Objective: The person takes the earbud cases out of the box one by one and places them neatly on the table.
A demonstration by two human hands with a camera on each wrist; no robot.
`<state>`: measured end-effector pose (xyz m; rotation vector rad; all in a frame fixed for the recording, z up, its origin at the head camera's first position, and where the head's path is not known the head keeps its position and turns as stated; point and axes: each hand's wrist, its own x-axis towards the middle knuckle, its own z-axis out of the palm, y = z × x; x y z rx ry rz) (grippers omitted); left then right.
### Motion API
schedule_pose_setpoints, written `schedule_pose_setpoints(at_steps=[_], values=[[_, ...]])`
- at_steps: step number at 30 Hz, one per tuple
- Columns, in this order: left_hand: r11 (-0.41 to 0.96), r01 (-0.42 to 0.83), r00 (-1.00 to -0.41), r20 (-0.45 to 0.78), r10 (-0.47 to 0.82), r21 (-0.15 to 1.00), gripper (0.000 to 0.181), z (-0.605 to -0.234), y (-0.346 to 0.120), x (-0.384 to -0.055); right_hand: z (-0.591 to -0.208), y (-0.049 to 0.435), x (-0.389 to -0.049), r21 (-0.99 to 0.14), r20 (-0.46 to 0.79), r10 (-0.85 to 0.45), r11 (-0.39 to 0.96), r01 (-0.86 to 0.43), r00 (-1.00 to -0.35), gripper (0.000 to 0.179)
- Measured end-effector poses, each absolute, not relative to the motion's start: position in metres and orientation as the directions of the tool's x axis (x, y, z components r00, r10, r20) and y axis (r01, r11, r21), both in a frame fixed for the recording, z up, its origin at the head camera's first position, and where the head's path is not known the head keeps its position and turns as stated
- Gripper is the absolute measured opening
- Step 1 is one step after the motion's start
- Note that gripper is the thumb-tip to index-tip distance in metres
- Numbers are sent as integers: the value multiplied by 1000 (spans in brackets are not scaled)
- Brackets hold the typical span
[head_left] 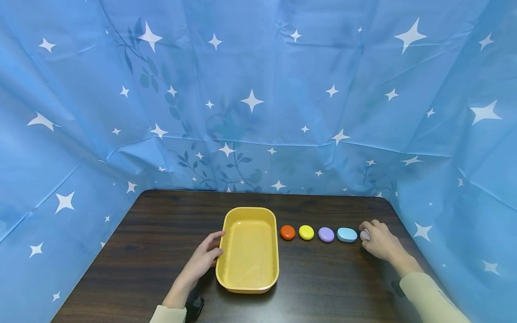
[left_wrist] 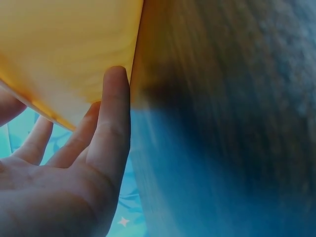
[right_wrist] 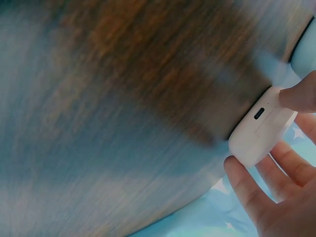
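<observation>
My left hand is at the left side of a yellow rectangular tray. In the left wrist view, its fingers lie against the tray's outer wall, and another digit passes behind the rim. At the right end of a row, my right hand holds a small white earbud case. The right wrist view shows thumb and fingertips on opposite sides of the white case, its charging port facing the camera. A light blue oval case lies just left of that hand.
Between tray and light blue case lie an orange-red round case, a yellow one and a purple one. All rest on a dark wooden table. Blue star-patterned cloth hangs behind and at both sides.
</observation>
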<state>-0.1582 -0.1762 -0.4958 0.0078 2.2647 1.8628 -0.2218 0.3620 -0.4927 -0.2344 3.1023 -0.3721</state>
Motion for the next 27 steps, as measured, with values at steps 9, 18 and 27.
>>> schedule_pose_setpoints(at_steps=[9, 18, 27], values=[[211, -133, -980, -160, 117, 968, 51, -495, -173, -158, -486, 358, -216, -231, 45, -134, 963, -141, -990, 33], [255, -119, -986, -144, 82, 960, 50, -494, -170, -158, -477, 350, -209, -204, 99, -132, 967, -150, -986, 27], [289, -88, -988, -120, 95, 953, 50, -494, -168, -159, -462, 333, -198, -234, 124, -99, 964, -126, -987, 30]])
